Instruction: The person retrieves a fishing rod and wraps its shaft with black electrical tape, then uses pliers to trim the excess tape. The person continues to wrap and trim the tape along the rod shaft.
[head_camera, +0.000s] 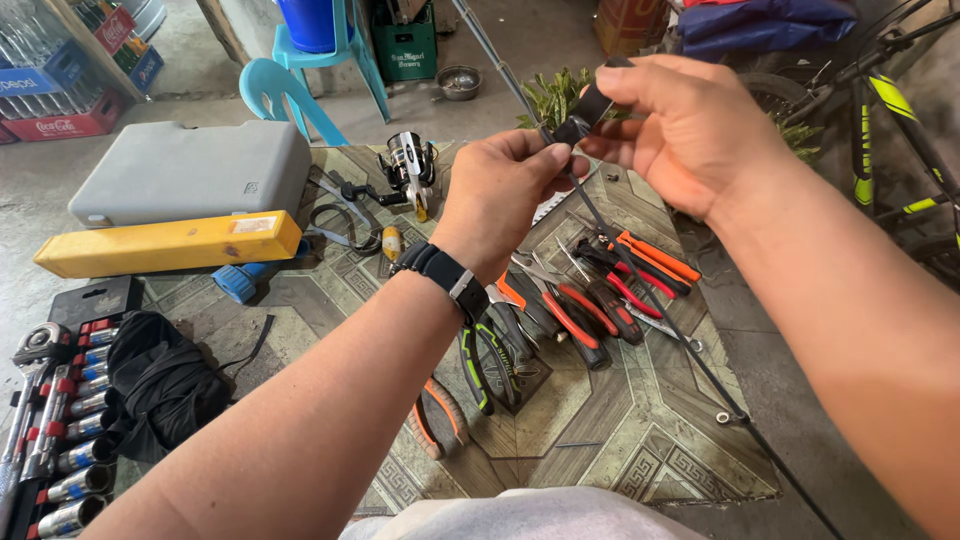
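Both hands meet toward twelve o'clock, above the patterned mat (640, 440). The left hand (500, 190) pinches a thin black fishing rod (655, 300), which slants down to five o'clock. The right hand (680, 125), at one o'clock, grips the black sleeve (583, 112) on that rod between thumb and fingers. Below lie orange-handled pliers (655, 258). At eleven o'clock sits a spinning reel (408, 165); at nine, a yellow box (170, 243).

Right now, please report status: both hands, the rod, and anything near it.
Left hand pinching the thin black fishing rod. Right hand gripping the rod's black handle piece. Rod runs diagonally above pliers on the patterned mat. Spinning reel lies apart.
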